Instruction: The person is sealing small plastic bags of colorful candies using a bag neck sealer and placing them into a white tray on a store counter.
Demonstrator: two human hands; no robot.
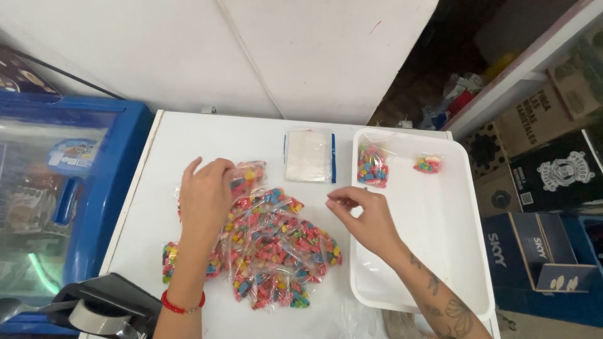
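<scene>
A heap of small clear bags filled with coloured candy lies in the middle of the white table. My left hand grips one candy bag at the heap's upper left edge. My right hand hovers just right of the heap, next to the tray's left rim, fingertips pinched together with nothing visible in them. A white tray on the right holds two filled candy bags near its far end. A stack of empty clear bags with blue strips lies beyond the heap.
A black tape dispenser sits at the table's near left corner. A blue freezer chest stands to the left. Cardboard boxes and a shelf crowd the right side. A white wall rises behind the table.
</scene>
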